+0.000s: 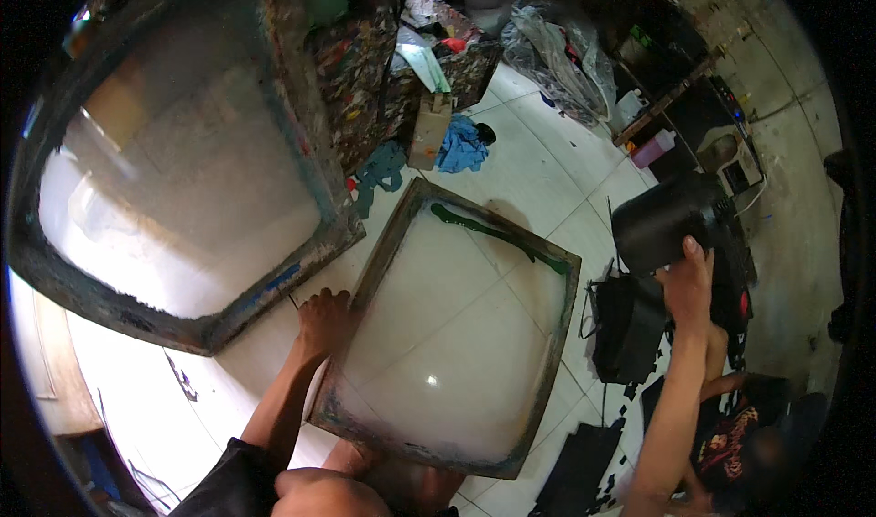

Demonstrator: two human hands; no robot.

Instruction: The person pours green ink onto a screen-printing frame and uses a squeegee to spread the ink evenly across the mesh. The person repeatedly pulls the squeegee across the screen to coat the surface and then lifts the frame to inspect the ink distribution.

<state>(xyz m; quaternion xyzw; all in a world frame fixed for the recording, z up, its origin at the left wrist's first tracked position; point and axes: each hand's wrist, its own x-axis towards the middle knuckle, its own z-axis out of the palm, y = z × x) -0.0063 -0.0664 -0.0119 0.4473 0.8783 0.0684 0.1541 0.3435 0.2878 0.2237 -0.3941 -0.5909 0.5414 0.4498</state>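
Note:
A wood-rimmed screen printing frame [566, 334] lies tilted before me, its pale mesh showing the floor tiles through it. A streak of dark green ink [484, 229] runs along its far edge. My left hand [322, 323] is closed, knuckles up, beside the frame's left rim. A thin dark stick-like piece shows by its fingers; what they hold is hidden. To the right, my right hand [689, 280] is raised and closed on the near edge of a broad black sheet-like object [671, 220], whose exact kind I cannot make out.
A larger screen frame [214, 330] stands at the left. Behind are an ink-spattered box [365, 88], a blue cloth [464, 145], a clear plastic bag [561, 61] and a pink bottle [653, 149]. Black pieces [577, 470] lie at the right, near a person in a printed black shirt [730, 439].

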